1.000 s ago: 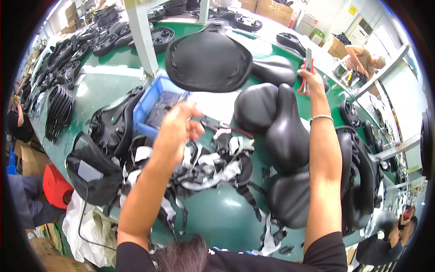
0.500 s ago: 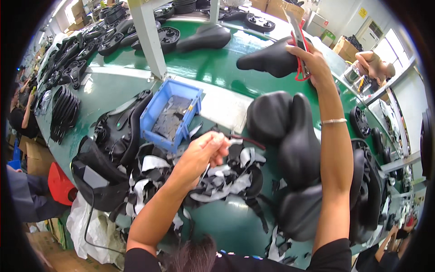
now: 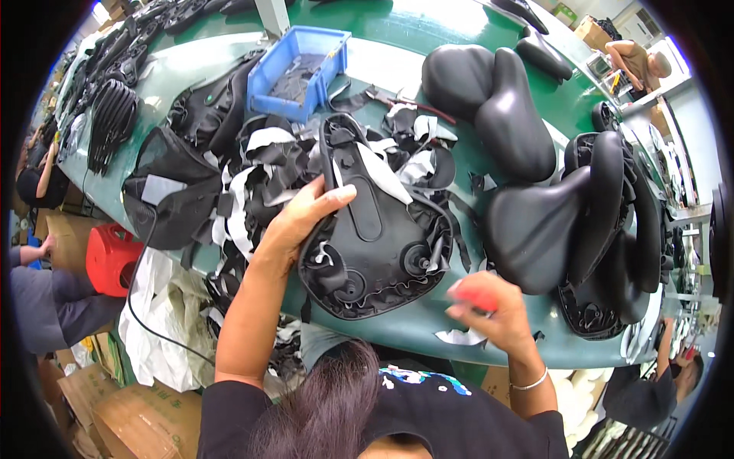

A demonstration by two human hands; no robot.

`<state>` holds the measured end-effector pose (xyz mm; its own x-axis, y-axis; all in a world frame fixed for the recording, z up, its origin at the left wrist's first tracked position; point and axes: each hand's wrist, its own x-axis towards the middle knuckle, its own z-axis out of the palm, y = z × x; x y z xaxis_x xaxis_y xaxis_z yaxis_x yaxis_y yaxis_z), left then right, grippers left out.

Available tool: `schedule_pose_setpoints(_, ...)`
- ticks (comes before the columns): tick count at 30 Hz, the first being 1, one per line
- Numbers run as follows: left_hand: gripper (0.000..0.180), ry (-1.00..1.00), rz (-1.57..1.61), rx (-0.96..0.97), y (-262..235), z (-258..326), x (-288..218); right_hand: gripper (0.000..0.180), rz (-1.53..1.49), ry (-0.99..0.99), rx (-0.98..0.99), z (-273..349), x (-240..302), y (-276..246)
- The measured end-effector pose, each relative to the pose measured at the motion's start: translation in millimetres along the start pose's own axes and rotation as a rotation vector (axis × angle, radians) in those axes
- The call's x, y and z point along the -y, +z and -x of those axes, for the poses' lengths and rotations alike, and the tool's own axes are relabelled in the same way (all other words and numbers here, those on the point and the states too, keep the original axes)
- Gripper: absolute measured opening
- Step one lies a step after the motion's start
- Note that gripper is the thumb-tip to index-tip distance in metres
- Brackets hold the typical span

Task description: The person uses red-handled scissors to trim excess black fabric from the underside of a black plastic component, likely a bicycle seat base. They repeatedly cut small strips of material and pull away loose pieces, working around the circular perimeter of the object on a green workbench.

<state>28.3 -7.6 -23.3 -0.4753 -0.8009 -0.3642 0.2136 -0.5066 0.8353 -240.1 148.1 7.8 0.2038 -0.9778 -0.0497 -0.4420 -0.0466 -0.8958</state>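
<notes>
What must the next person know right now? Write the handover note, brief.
Left hand: fingers clamp the left edge of the upturned saddle, which lies underside up on the green table.
Right hand: closed on a red-handled tool, blurred, raised near the saddle's rear.
Seemingly done: black saddles lie padded side up to the right.
Left: this saddle's cover edge looks loosely gathered round the rim; cut strips and a blue bin lie behind.
</notes>
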Motion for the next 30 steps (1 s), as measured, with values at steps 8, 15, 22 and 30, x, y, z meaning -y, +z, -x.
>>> schedule_pose_setpoints(8, 0.048, 0.029, -0.381, 0.1, 23.9, -13.1, -33.2, 0.069, 0.83, -0.384, -0.194, -21.0, -2.0, -14.5)
schedule_pose_setpoints(15, 0.048, 0.064, -0.483, 0.026, 23.4, -12.6, -30.4, 0.062, 0.894, -0.071, -0.106, 16.1, -10.0, 10.6)
schedule_pose_setpoints(22, 0.054, 0.127, -0.459, -0.201, 30.7, 28.7, -14.0, 0.06, 0.091, 0.014, -0.507, -17.4, 21.6, 27.9)
schedule_pose_setpoints(30, 0.048, 0.191, -0.858, -0.687, 12.1, 68.5, 23.7, 0.042, -0.123, 0.157, -0.372, -62.7, 7.5, 15.8)
